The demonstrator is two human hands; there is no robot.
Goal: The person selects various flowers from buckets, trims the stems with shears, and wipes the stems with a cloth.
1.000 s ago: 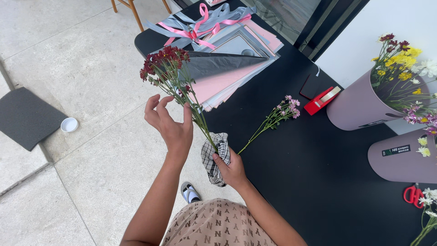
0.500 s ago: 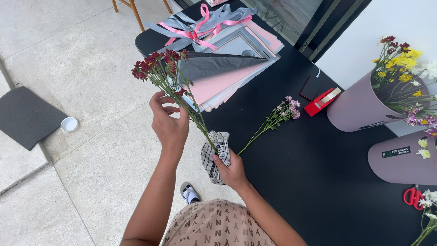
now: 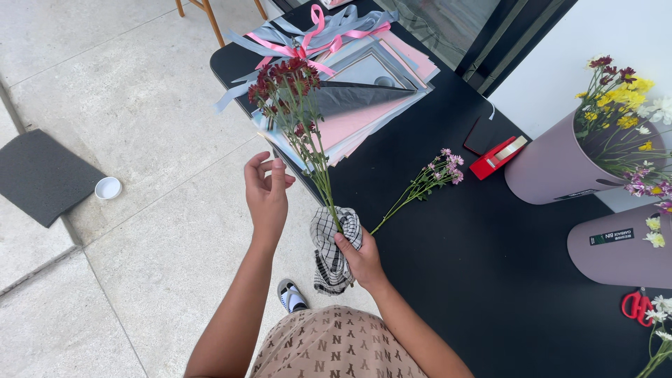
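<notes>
Upright over the table (image 3: 448,280) edge, the red flowers (image 3: 287,87) have their stems gripped low through a checked cloth (image 3: 329,245) by the right hand (image 3: 357,255). Beside the stems, the left hand (image 3: 266,192) hovers, fingers loosely spread, empty. Stripping likely goes best with the base held firm.

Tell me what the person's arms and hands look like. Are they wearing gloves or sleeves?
No gloves and no sleeves. Both arms are bare from the elbow down, and the left hand and right hand are bare too. No rings, watch or bracelets show. Below them is tan clothing with a repeating dark pattern.
</notes>
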